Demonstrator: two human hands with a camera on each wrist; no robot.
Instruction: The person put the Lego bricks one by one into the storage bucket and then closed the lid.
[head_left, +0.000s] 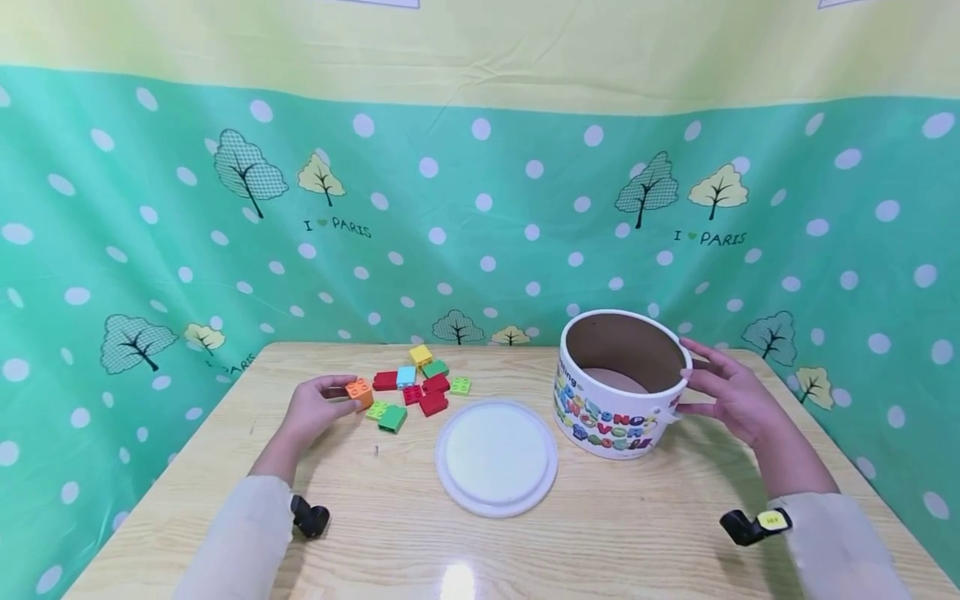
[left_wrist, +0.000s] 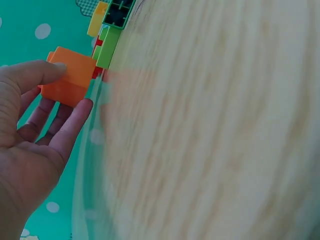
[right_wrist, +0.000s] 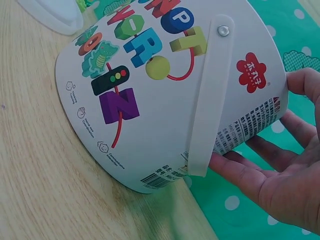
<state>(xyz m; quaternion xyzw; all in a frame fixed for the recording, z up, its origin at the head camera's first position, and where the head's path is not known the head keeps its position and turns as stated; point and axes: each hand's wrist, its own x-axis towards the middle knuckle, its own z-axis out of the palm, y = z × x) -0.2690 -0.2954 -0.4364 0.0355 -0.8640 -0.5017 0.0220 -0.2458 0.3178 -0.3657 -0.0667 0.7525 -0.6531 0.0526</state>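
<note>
My left hand (head_left: 313, 408) pinches an orange building block (left_wrist: 72, 75) between thumb and fingers, at the left end of a loose group of blocks. Nearest to that hand lie a light green block (head_left: 377, 410) and a darker green block (head_left: 392, 418). On the right, my right hand (head_left: 738, 398) holds the side of a white bucket (head_left: 600, 425), fingers spread round its outer wall close to the rim. The bucket stands upright, and the part of its inner floor in view is bare. Its white handle (right_wrist: 212, 100) hangs down the side, touching or very near the fingers.
A round white lid (head_left: 497, 454) lies flat on the wooden table, left of the bucket. Red blocks (head_left: 433, 403), a light blue block (head_left: 406, 377), a yellow block (head_left: 421, 356) and a small lime block (head_left: 461, 385) sit behind. A polka-dot curtain (head_left: 487, 225) hangs at the table's back.
</note>
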